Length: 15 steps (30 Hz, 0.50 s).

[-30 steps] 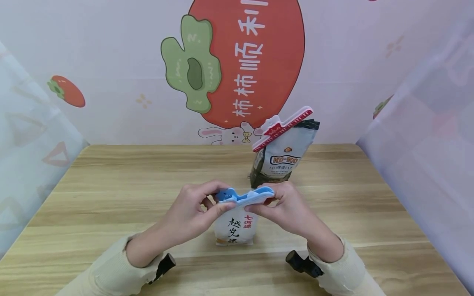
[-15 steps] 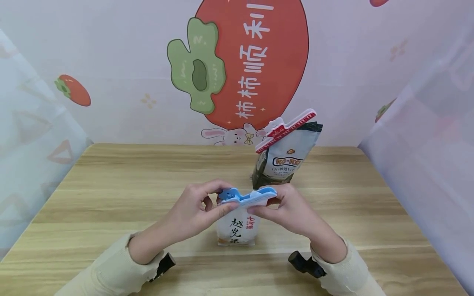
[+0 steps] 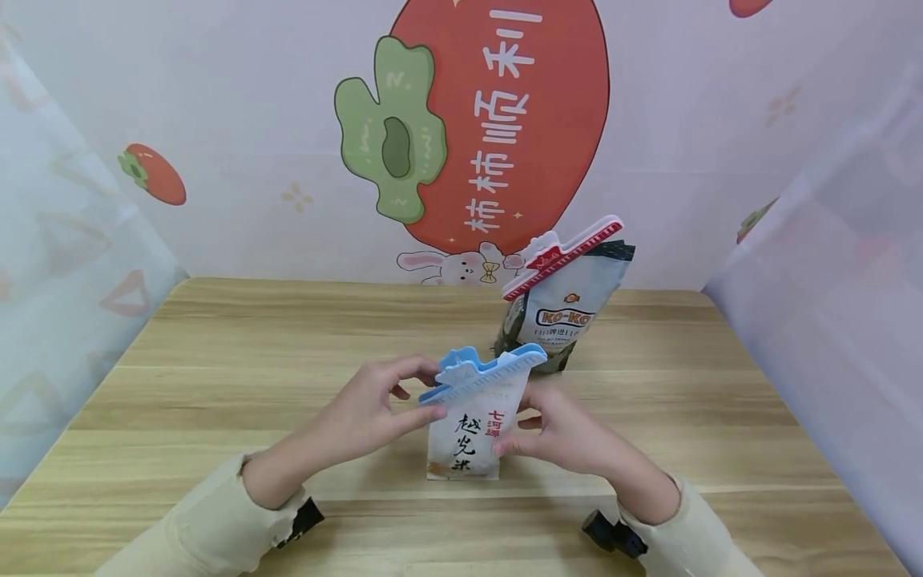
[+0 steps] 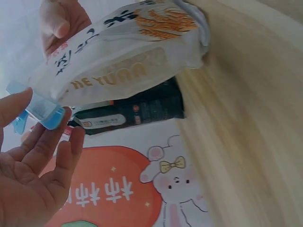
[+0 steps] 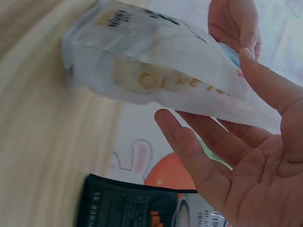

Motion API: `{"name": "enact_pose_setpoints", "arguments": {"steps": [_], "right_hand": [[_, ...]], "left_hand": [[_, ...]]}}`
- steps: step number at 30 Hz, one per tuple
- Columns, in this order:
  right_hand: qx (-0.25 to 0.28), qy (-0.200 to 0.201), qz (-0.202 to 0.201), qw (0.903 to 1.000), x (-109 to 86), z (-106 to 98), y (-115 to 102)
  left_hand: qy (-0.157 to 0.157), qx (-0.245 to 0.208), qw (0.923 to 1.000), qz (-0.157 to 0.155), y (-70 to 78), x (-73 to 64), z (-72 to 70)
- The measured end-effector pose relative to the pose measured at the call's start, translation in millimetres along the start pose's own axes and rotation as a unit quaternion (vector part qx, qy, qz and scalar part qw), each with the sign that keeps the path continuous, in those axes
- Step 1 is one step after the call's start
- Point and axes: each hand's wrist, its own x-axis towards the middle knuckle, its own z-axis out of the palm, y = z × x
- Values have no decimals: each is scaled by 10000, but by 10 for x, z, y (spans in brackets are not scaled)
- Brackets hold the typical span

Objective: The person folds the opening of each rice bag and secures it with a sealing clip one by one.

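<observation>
A white rice bag (image 3: 476, 429) with black and red lettering stands upright on the table. Across its top sits a light blue bag clip (image 3: 481, 373), tilted with its right end higher. My left hand (image 3: 364, 409) is at the clip's left end, with loosely spread fingers; in the left wrist view the thumb lies close against the clip (image 4: 42, 106). Beside the bag's right edge is my right hand (image 3: 570, 429), thumb in front and relaxed fingers behind. The right wrist view shows these fingers (image 5: 203, 156) spread near the bag (image 5: 161, 71).
Behind and to the right stands a dark green and pale KO-KO bag (image 3: 558, 320), with a red and white clip (image 3: 562, 258) slanting across its top. The wooden table (image 3: 288, 336) meets a printed backdrop (image 3: 238, 160).
Both hands have loosened from the blue clip, which now shows its front and sits tilted. The right hand has moved down to the bag's side; the left hand stays near the clip's left end.
</observation>
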Motion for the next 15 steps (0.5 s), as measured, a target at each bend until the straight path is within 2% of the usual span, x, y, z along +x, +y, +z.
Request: {"name": "enact_pose_setpoints", "arguments": {"steps": [8,11,15], "right_hand": [[-323,-117,446,9984,6,113,137],[-262,-127,523,9982,-1,140,179],[-94,-201,559,9982,2,177,250]], "left_hand": [[-617,-67,9962,-615,-246,-102,39],[-859,-173,9935,-721,-333,-140,87],[-1131,-368,9903,-711,-408,-165,176]]}}
